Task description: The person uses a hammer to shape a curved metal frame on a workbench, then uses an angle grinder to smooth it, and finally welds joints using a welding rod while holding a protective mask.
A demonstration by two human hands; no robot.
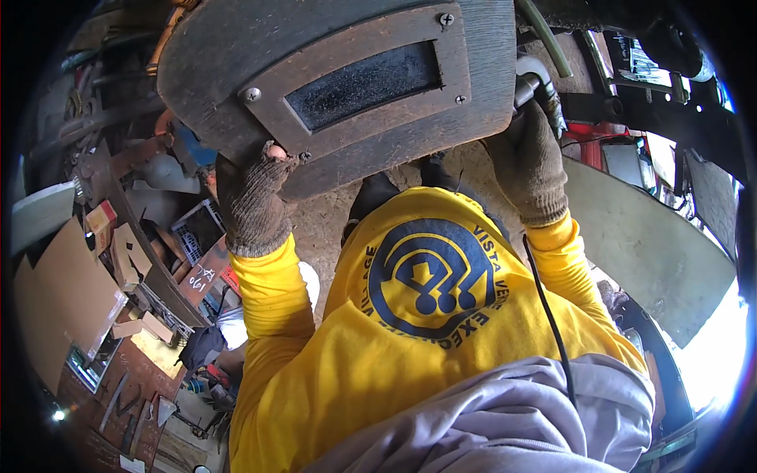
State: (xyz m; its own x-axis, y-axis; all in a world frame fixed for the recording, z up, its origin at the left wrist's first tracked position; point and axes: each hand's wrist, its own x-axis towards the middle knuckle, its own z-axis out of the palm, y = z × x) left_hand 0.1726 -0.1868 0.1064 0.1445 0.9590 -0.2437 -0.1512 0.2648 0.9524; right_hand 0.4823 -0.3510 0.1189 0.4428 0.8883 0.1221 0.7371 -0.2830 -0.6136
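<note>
A dark, worn welding shield (213,75) with a rectangular tinted window (363,85) in a screwed-on frame is held up in front of my chest. My left hand (256,197), in a brown knit glove with a bare thumb tip showing, is closed on its lower left edge, thumb on the front face. My right hand (532,169), in a matching glove, is closed at the lower right edge, with its fingers partly hidden behind the shield. Beside that hand's top is a grey metal cylinder with a curved piece (536,72); I cannot tell whether it belongs to the shield.
At left, a cluttered bench (118,402) holds cardboard (67,303), tools and scraps. A large pale flat panel (639,244) leans at right, below dark metal beams (587,110). A thin black cord (546,303) hangs across my yellow shirt. Concrete floor (323,225) shows below the shield.
</note>
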